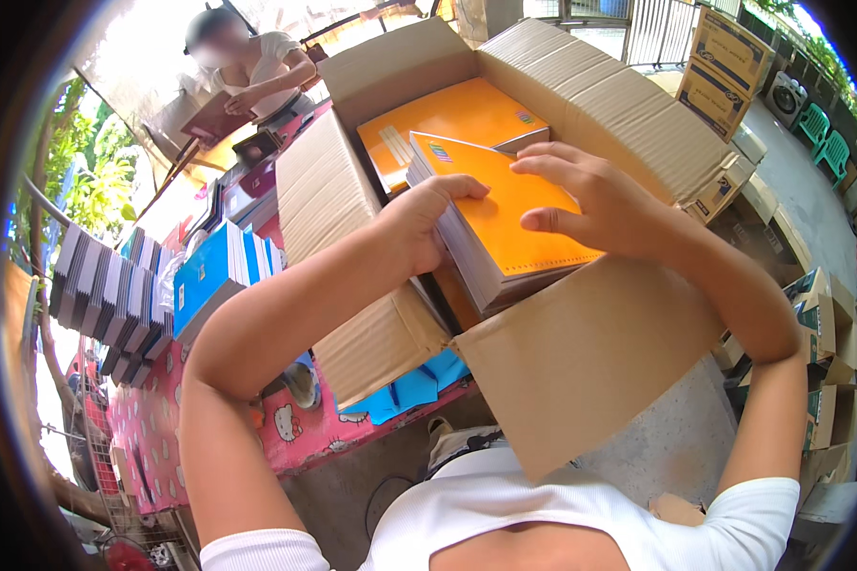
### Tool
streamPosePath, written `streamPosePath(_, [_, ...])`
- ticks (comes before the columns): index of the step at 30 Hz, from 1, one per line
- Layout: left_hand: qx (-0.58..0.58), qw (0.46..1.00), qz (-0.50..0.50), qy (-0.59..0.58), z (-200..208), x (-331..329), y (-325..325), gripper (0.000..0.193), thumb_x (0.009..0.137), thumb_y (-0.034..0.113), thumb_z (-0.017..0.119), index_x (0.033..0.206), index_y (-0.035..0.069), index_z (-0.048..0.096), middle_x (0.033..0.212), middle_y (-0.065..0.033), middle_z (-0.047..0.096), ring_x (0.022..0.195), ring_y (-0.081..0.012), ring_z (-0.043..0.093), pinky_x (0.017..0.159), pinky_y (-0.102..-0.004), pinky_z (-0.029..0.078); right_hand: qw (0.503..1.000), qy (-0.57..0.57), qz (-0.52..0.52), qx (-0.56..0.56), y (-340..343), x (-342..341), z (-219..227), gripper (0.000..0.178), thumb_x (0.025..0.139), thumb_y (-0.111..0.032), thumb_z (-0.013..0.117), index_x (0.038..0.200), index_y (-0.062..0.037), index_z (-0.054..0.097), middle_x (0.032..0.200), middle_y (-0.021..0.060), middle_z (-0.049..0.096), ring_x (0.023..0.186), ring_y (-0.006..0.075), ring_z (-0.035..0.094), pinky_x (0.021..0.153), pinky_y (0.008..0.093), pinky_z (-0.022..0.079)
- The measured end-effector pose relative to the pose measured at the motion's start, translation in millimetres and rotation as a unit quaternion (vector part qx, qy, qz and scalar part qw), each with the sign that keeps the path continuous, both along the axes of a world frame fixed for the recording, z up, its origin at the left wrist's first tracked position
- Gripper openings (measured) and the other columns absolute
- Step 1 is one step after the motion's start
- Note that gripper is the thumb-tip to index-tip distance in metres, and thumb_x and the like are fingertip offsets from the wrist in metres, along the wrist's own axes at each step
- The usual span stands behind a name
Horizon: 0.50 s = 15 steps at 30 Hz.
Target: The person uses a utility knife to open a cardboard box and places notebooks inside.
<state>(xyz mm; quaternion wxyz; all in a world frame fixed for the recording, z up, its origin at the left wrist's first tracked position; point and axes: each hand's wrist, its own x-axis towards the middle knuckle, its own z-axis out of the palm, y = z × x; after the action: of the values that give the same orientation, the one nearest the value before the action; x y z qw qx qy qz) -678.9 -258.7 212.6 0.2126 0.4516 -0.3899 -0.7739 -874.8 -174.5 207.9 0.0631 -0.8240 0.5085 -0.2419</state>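
An open cardboard box stands before me with its flaps folded outward. Inside, a thick stack of orange-covered notebooks lies near the front, slightly askew. My left hand grips this stack's left side, thumb on the top cover and fingers down along the page edges, partly hidden. Over the right part of the cover hovers my right hand, its thumb and fingers spread apart; whether the fingertips touch the cover I cannot tell. Behind it, more orange notebooks lie flat toward the box's far end.
On the pink patterned tablecloth to the left are blue notebooks and tall dark-edged stacks. A person holds a dark red board or book at the far left. Closed cartons and green chairs stand at the right.
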Motion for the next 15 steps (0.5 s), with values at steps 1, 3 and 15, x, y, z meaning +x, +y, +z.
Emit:
streamPosePath(1, [-0.006,1.0,0.002,0.009,4.3,2.2,-0.9,0.044,0.075,0.011,0.065,0.115,0.007,0.048,0.108,-0.011,0.059,0.099,-0.024,0.061,0.088,-0.0437,0.05,0.997,-0.018,0.003,-0.08,10.8,4.6,4.6,0.064,0.08,-0.041,0.067,0.125,0.0001,0.047,0.125,0.0199,0.048,0.12,0.0346,0.045,0.099,0.0394,0.038])
streamPosePath(3, [0.003,0.999,-0.005,0.034,4.6,13.3,-13.8,0.041,0.075,0.012,0.065,0.113,0.003,0.05,0.104,-0.0119,0.061,0.094,-0.0248,0.063,0.084,-0.04,0.053,0.992,-0.011,-0.008,-0.122,37.7,24.0,18.8,0.068,0.079,-0.043,0.067,0.126,-0.0005,0.044,0.126,0.0199,0.047,0.117,0.0363,0.046,0.097,0.0432,0.038])
streamPosePath(15, [-0.314,0.9,0.045,0.299,58.1,164.1,-5.0,0.036,0.085,0.022,0.059,0.112,-0.002,0.056,0.113,-0.0154,0.059,0.099,-0.023,0.06,0.086,-0.0339,0.049,0.827,0.217,-0.044,-0.517,10.7,122.6,49.6,0.059,0.073,-0.027,0.066,0.124,-0.0074,0.044,0.112,0.0122,0.053,0.097,0.0263,0.054,0.085,0.0446,0.037])
